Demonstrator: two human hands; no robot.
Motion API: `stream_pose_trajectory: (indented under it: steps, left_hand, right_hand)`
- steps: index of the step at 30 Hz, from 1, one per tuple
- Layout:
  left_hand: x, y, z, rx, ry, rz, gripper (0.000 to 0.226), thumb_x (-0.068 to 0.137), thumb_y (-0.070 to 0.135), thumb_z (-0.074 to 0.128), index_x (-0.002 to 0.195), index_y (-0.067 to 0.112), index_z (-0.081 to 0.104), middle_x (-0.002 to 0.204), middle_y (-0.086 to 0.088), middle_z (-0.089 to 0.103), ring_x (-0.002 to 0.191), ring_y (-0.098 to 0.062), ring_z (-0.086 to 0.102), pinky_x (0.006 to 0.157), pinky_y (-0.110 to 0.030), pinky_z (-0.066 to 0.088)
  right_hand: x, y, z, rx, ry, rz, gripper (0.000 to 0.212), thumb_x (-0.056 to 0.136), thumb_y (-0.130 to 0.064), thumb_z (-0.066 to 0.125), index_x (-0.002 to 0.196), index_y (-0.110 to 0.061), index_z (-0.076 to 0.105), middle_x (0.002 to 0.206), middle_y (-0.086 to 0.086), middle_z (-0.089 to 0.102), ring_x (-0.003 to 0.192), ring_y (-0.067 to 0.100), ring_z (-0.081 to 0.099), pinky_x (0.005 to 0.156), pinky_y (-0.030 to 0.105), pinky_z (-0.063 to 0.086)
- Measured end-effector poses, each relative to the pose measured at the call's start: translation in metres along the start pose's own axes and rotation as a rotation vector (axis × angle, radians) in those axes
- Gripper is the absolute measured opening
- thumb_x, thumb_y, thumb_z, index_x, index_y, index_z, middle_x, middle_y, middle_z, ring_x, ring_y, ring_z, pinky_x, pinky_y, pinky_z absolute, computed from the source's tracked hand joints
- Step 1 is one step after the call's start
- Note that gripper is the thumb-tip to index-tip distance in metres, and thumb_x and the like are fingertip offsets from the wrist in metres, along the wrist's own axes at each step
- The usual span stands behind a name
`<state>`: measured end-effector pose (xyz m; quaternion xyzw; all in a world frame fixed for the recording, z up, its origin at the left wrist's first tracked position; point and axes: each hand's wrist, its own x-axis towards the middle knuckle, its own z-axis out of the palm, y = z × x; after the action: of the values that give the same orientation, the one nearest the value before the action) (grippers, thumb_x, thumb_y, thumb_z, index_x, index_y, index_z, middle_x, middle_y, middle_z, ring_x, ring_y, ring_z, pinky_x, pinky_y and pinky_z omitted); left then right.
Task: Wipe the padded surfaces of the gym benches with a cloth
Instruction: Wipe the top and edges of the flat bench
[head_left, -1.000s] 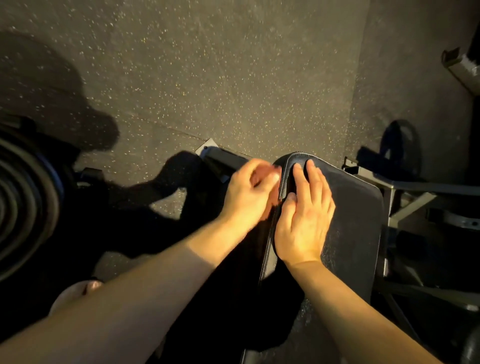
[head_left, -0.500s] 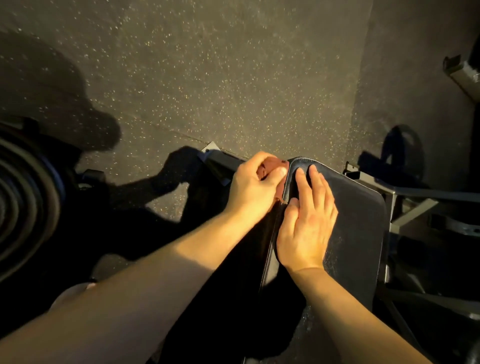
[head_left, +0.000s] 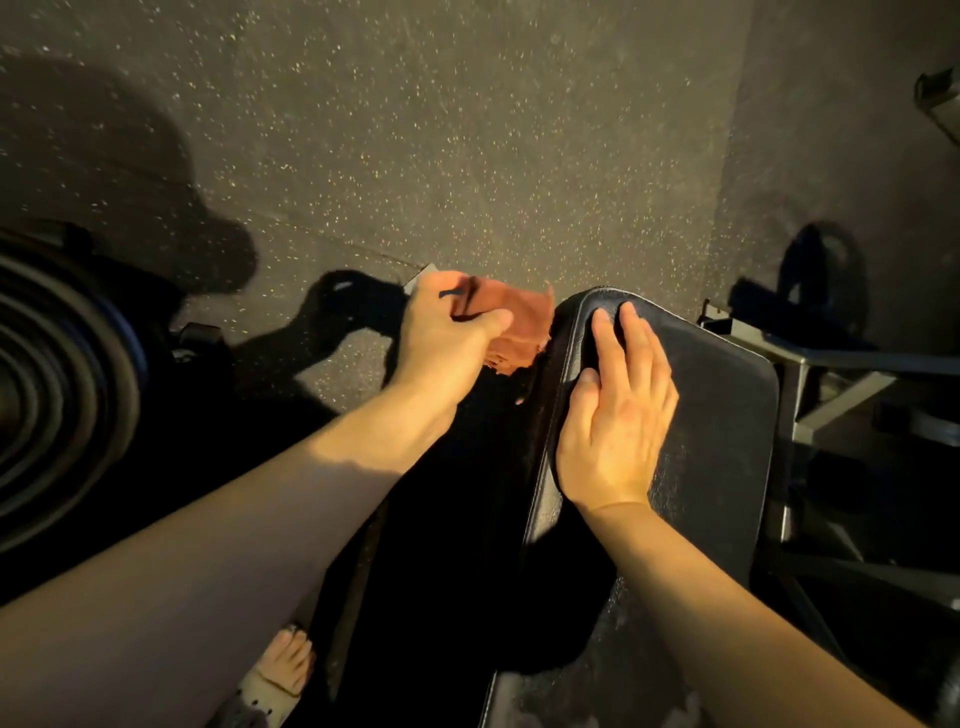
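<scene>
Left hand (head_left: 449, 338) grips red cloth (head_left: 519, 332) beside pad | right hand (head_left: 615, 415) flat, fingers straight, on bench pad (head_left: 717, 415)

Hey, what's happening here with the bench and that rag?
A person is wiping down a gym bench. Their left hand grips a bunched reddish-brown cloth at the left edge of the black bench pad, near its far end. It is hard to tell whether the cloth touches the pad. Their right hand lies flat on top of the pad, fingers straight, as if to steady it.
</scene>
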<state>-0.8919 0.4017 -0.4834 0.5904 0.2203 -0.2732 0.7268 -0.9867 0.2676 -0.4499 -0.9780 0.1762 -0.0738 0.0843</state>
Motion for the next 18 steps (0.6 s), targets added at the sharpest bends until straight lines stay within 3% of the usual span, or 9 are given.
stream_pose_trajectory:
  steps: [3, 5, 7, 10, 13, 16, 18]
  left_hand:
    - [-0.022, -0.001, 0.007, -0.018, -0.198, 0.035, 0.028, 0.089, -0.001, 0.073, 0.107, 0.020, 0.067, 0.089, 0.004, 0.076, 0.081, -0.007, 0.074, 0.068, -0.022, 0.057]
    - [-0.034, -0.007, -0.008, 0.183, -0.289, 0.106, 0.034, 0.084, 0.003, 0.080, 0.107, 0.026, 0.069, 0.092, 0.008, 0.075, 0.082, 0.000, 0.071, 0.070, -0.014, 0.053]
    - [-0.048, -0.015, -0.027, 0.332, -0.445, 0.124, 0.033, 0.081, 0.001, 0.081, 0.101, 0.026, 0.071, 0.088, 0.010, 0.075, 0.078, 0.002, 0.070, 0.072, -0.013, 0.052]
    - [-0.074, -0.026, -0.048, 0.375, -0.612, -0.005, 0.014, 0.085, 0.005, 0.078, 0.091, 0.018, 0.075, 0.078, 0.002, 0.076, 0.069, -0.005, 0.070, 0.066, -0.018, 0.052]
    - [-0.062, -0.024, -0.037, 0.312, -0.409, 0.027, 0.015, 0.084, 0.011, 0.080, 0.098, 0.012, 0.075, 0.082, -0.005, 0.075, 0.072, -0.016, 0.071, 0.068, -0.031, 0.057]
    - [-0.022, -0.003, 0.002, 0.196, -0.185, 0.167, 0.020, 0.086, 0.010, 0.080, 0.105, 0.015, 0.075, 0.088, 0.000, 0.076, 0.074, -0.009, 0.067, 0.068, -0.027, 0.056]
    - [-0.010, 0.003, 0.016, 0.222, -0.171, 0.212, 0.019, 0.087, 0.014, 0.079, 0.104, 0.020, 0.076, 0.084, 0.005, 0.075, 0.072, -0.007, 0.067, 0.068, -0.026, 0.056]
  right_hand:
    - [0.000, 0.001, 0.001, -0.006, 0.006, -0.005, 0.054, 0.099, -0.022, 0.038, 0.152, -0.020, 0.044, 0.163, 0.001, 0.034, 0.152, 0.021, 0.026, 0.121, 0.043, 0.023]
    - [0.000, 0.001, 0.000, -0.002, 0.004, -0.001, 0.054, 0.098, -0.023, 0.037, 0.152, -0.020, 0.044, 0.163, 0.001, 0.034, 0.152, 0.021, 0.026, 0.121, 0.043, 0.023]
    - [0.001, 0.000, 0.000, -0.002, 0.003, 0.001, 0.054, 0.098, -0.023, 0.037, 0.152, -0.021, 0.045, 0.163, 0.001, 0.034, 0.152, 0.021, 0.026, 0.121, 0.043, 0.023]
    - [0.000, -0.001, 0.000, -0.007, -0.004, 0.005, 0.054, 0.098, -0.022, 0.038, 0.152, -0.021, 0.044, 0.163, 0.000, 0.034, 0.152, 0.020, 0.026, 0.121, 0.042, 0.022]
    - [0.001, 0.000, 0.000, -0.006, -0.003, 0.004, 0.054, 0.098, -0.023, 0.038, 0.152, -0.022, 0.044, 0.163, 0.000, 0.034, 0.152, 0.020, 0.026, 0.120, 0.041, 0.022]
    - [0.000, 0.001, 0.000, -0.013, -0.003, -0.007, 0.054, 0.098, -0.024, 0.037, 0.152, -0.021, 0.044, 0.163, 0.001, 0.034, 0.151, 0.021, 0.027, 0.120, 0.042, 0.024]
    - [0.001, 0.001, 0.000, -0.021, -0.006, -0.009, 0.054, 0.099, -0.025, 0.037, 0.153, -0.021, 0.043, 0.163, 0.001, 0.033, 0.151, 0.022, 0.027, 0.120, 0.044, 0.025]
